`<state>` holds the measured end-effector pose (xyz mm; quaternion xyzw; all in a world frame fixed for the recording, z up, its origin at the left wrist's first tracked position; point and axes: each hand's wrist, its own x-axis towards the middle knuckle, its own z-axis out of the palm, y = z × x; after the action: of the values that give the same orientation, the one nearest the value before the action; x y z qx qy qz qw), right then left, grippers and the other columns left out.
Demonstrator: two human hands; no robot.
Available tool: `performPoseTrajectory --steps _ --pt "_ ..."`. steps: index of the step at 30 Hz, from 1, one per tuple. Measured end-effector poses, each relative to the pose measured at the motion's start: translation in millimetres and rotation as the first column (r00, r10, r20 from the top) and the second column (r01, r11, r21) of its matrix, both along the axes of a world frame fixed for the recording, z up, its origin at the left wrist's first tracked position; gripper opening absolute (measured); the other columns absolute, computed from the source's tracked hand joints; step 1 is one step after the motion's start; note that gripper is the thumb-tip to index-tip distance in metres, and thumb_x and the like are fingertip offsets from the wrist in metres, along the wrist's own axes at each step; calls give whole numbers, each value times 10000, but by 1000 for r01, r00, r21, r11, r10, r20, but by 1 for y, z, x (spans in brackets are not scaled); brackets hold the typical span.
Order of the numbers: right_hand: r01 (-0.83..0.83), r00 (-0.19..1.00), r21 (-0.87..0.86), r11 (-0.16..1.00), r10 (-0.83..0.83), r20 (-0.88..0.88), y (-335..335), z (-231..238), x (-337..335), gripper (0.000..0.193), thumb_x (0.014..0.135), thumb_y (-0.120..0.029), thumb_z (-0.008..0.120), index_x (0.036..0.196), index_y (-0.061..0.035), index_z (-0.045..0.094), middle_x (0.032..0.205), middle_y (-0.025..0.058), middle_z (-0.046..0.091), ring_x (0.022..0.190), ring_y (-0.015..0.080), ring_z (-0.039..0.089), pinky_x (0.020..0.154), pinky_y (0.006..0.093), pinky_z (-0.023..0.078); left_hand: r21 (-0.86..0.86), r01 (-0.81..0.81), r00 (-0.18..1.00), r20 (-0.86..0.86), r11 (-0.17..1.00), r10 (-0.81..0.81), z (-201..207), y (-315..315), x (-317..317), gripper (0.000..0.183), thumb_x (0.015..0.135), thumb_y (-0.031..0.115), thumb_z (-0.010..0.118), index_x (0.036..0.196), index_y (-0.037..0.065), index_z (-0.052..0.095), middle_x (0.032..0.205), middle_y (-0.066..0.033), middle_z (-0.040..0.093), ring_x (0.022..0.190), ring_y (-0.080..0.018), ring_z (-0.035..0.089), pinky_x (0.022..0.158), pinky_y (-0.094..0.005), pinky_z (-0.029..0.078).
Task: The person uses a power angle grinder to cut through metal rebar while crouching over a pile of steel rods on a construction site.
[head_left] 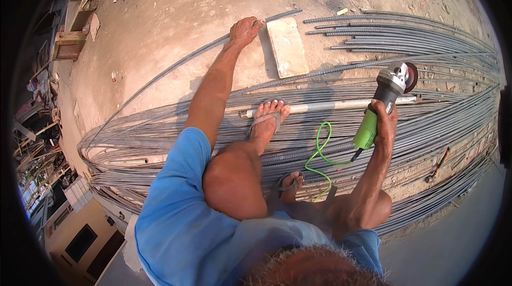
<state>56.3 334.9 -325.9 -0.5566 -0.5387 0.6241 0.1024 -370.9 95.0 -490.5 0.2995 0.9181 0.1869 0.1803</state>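
Note:
My left hand is closed around a single ribbed steel rebar, a short way back from its end. That end passes by the far edge of a pale rectangular block on the dirt. In my right hand is a green and black angle grinder, held up with its disc pointing away from me. Whether the disc is spinning I cannot tell. A bright green cord loops down from the grinder's rear toward my feet. The disc and the held rebar are apart.
Long bundles of rebar spread across the ground under my sandalled feet. Loose bar ends lie right of the block. A pale pipe crosses the bundles. Wood scraps lie far left, and a concrete ledge is at lower right.

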Motion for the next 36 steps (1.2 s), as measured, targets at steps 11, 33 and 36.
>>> performPoseTrajectory --steps 11,33,36 --pt "10 1000 -15 1000 -10 19 -2 -4 -5 417 815 -223 752 1127 -1 585 853 78 623 688 179 638 593 327 521 -134 61 989 -128 989 -78 -24 3 4 480 1016 434 551 1292 61 672 1277 -179 645 1213 -355 580 1043 -475 470" --pt "-3 999 1 1000 3 -48 -7 6 -31 394 804 -215 766 1087 -8 584 826 73 634 664 172 652 574 323 531 -44 251 936 267 967 -231 23 -68 166 523 1040 495 528 1050 10 724 687 -177 695 671 -335 708 618 -469 552" --pt "4 999 13 1000 -3 -54 -6 8 -35 399 804 -210 763 1098 -7 585 835 76 636 666 173 653 579 324 532 -50 228 944 256 972 -208 34 -61 134 534 1041 506 521 1046 14 728 654 -156 684 626 -301 697 582 -453 546"
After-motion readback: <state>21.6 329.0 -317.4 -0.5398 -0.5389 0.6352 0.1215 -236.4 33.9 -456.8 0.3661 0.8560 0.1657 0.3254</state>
